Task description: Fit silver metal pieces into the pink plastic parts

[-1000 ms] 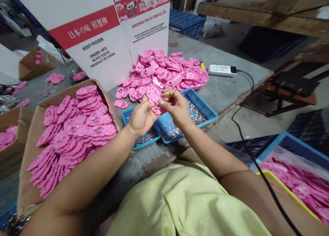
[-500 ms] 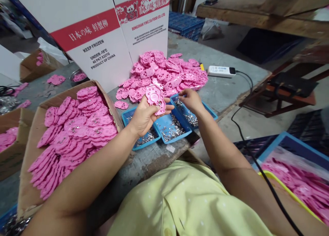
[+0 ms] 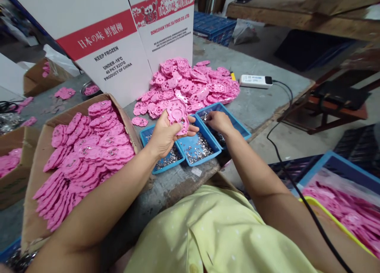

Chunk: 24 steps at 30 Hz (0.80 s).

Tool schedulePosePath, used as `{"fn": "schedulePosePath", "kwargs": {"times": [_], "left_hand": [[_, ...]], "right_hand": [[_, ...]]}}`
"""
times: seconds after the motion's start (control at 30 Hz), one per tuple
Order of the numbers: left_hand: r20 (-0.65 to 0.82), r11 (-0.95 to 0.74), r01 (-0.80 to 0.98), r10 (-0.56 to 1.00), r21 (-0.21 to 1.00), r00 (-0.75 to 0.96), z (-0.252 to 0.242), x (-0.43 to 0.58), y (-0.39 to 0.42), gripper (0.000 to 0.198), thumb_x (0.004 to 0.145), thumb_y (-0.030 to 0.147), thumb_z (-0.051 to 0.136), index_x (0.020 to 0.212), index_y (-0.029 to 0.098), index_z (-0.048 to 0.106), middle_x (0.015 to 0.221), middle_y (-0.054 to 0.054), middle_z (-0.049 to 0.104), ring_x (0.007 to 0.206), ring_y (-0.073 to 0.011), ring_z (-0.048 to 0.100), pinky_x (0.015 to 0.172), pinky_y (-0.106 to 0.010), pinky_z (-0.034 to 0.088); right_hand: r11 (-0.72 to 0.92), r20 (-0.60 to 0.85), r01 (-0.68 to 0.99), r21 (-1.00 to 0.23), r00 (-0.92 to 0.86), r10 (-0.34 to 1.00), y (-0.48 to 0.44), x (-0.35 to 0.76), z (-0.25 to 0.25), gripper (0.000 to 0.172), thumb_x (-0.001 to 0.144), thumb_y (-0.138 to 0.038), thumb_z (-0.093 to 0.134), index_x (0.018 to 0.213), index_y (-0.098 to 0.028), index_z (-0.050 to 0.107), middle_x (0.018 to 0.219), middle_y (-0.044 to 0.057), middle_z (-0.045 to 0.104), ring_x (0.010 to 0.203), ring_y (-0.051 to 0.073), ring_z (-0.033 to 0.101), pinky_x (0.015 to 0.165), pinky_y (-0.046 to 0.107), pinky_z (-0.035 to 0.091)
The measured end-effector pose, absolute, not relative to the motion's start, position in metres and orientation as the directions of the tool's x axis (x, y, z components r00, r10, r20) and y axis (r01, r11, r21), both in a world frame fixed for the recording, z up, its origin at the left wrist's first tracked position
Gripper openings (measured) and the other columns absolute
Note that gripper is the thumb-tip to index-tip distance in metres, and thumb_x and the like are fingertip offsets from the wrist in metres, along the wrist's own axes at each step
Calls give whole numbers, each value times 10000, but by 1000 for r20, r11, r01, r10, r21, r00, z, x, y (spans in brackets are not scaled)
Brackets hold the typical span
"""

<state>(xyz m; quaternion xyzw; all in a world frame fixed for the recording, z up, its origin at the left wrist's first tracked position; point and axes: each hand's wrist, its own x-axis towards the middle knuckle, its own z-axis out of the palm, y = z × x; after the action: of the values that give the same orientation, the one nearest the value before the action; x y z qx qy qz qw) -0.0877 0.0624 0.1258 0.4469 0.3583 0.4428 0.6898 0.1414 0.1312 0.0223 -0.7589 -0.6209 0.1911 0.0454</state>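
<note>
My left hand [image 3: 166,135] grips a pink plastic piece [image 3: 177,113] with a scalloped outline, its thumb pressed on the lower part near a small shiny metal bit. My right hand [image 3: 219,121] reaches down into the right-hand blue tray [image 3: 242,126], fingers bent together among small metal parts; its fingertips are hidden, so what they hold cannot be made out. The middle blue tray [image 3: 190,148] and the left blue tray [image 3: 157,170] stand alongside with more small silvery parts in them. Behind the trays lies a heap of similar pink pieces [image 3: 196,84].
A cardboard box [image 3: 37,154] at left holds stacked pink pieces. White printed cartons [image 3: 118,67] stand behind it. A white power strip [image 3: 255,81] lies on the table [image 3: 267,102], its black cable [image 3: 277,158] running down at right. A blue crate [image 3: 332,158] holds more pink pieces.
My right hand has moved down and slightly left, deeper into the right-hand tray, fingers drawn together. My left hand with the pink piece has barely shifted.
</note>
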Motion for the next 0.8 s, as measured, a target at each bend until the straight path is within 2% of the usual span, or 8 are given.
{"fn": "schedulePosePath", "kwargs": {"times": [0.17, 0.33, 0.5, 0.63, 0.8], "left_hand": [[-89, 205, -298, 928, 932, 361, 123, -89, 63, 515, 699, 161, 733, 1146, 197, 481, 942, -26, 769, 749, -194, 779, 733, -356, 624], [-73, 195, -314, 930, 929, 361, 125, -88, 62, 518, 697, 157, 734, 1144, 208, 478, 977, -34, 773, 777, -197, 785, 730, -349, 618], [-32, 156, -337, 938, 929, 344, 127, -86, 61, 506, 694, 149, 746, 1128, 204, 491, 967, -22, 775, 755, -183, 779, 702, -327, 613], [-17, 143, -339, 937, 930, 349, 127, -87, 62, 486, 712, 157, 748, 1122, 205, 491, 989, -27, 778, 776, -184, 783, 710, -325, 607], [-15, 140, -328, 935, 934, 355, 126, -87, 62, 461, 732, 177, 754, 1108, 206, 488, 1032, -43, 785, 805, -190, 787, 718, -326, 607]], "right_hand": [[-241, -135, 883, -402, 203, 970, 135, 147, 20, 185, 898, -152, 622, 985, -156, 785, 1074, 134, 813, 1027, 271, 741, 837, 299, 505], [-250, -111, 842, -478, 225, 968, 137, 149, 17, 149, 853, -114, 640, 920, -140, 770, 1013, 122, 812, 978, 258, 739, 848, 295, 510], [-251, -85, 813, -526, 243, 966, 138, 152, 11, 196, 818, -94, 636, 960, -150, 759, 1016, 116, 812, 934, 255, 729, 837, 309, 522], [-240, -83, 815, -527, 232, 969, 139, 154, 8, 252, 838, -98, 620, 1034, -152, 769, 1086, 130, 813, 994, 267, 732, 878, 326, 524], [-239, -93, 800, -550, 226, 970, 139, 155, 8, 210, 861, -123, 631, 999, -161, 785, 1097, 122, 817, 1009, 264, 733, 907, 336, 519]]}}
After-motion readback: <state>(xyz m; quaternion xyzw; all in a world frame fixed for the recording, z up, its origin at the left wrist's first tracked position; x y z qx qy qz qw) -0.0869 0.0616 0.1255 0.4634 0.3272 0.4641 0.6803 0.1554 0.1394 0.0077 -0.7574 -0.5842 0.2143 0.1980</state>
